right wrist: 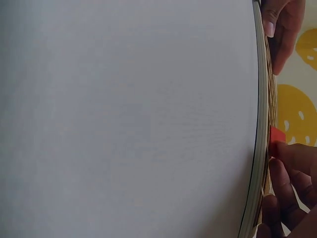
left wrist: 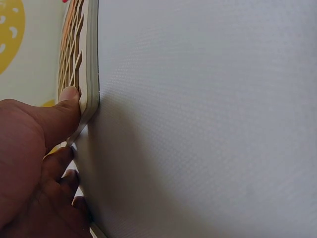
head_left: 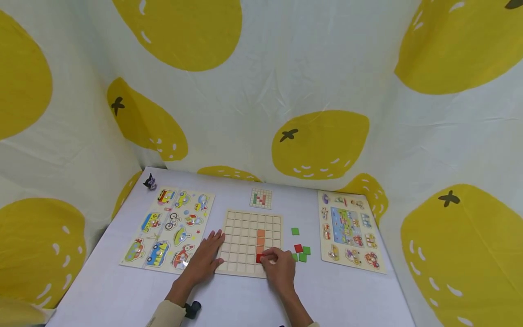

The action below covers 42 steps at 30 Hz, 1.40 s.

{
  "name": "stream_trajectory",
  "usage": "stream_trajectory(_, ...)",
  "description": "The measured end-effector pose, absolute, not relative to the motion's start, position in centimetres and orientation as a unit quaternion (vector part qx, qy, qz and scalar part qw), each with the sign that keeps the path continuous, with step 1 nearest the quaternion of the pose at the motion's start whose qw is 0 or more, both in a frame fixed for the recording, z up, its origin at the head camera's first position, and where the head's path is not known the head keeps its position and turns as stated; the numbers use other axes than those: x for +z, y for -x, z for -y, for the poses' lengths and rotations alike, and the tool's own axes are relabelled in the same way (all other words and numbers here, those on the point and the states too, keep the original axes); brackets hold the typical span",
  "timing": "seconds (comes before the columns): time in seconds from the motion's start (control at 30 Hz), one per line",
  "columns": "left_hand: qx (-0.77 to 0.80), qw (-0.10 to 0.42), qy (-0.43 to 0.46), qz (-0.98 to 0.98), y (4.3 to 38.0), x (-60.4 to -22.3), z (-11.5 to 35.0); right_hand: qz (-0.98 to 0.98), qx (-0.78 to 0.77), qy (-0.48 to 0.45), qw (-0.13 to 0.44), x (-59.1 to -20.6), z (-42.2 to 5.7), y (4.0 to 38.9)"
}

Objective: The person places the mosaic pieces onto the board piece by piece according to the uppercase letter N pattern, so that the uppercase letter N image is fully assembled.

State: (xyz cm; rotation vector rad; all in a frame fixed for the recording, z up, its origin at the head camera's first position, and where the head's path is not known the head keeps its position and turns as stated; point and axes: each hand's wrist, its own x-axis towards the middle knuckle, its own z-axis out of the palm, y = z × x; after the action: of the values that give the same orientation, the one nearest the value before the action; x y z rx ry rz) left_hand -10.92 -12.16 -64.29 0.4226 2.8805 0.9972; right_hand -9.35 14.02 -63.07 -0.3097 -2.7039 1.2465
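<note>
A wooden grid board (head_left: 241,231) lies in the middle of the table, with a column of orange tiles (head_left: 260,241) set in its cells. My right hand (head_left: 280,271) pinches a red square tile (head_left: 259,258) between thumb and fingertips, just below the orange column. In the right wrist view the red tile (right wrist: 277,135) stands tilted at the board's surface. At the board's left edge rests my left hand (head_left: 205,259), fingers extended and spread. Its thumb (left wrist: 69,106) lies on the board's corner in the left wrist view.
Loose green tiles (head_left: 295,231) and a red tile (head_left: 298,248) lie right of the board. Behind it is a small pattern card (head_left: 260,198). Picture puzzle boards flank it on the left (head_left: 167,227) and right (head_left: 351,231). A small dark figurine (head_left: 150,182) stands at the far left corner.
</note>
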Motion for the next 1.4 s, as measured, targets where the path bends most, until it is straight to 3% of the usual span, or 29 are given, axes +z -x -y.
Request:
stream_trajectory(0.5, 0.326, 0.033, -0.138, -0.935, 10.9, -64.5, 12.2, 0.914, 0.391, 0.081, 0.064, -63.1, -14.6, 9.8)
stream_trajectory(0.73, 0.328, 0.034, -0.136, -0.934, 10.9, -64.4, 12.1, 0.902, 0.412, 0.086, 0.095, -62.1, -17.5, 10.2)
stream_trajectory(1.1, 0.329, 0.039, -0.134, -0.934, 10.8, -64.2, 12.2, 0.919, 0.368, 0.131, 0.048, -62.1, -23.9, 11.9)
stream_trajectory(1.4, 0.327, 0.035, -0.132, -0.935, 10.8, -64.3, 12.1, 0.926, 0.355, 0.12, 0.037, -62.5, -25.1, 12.4)
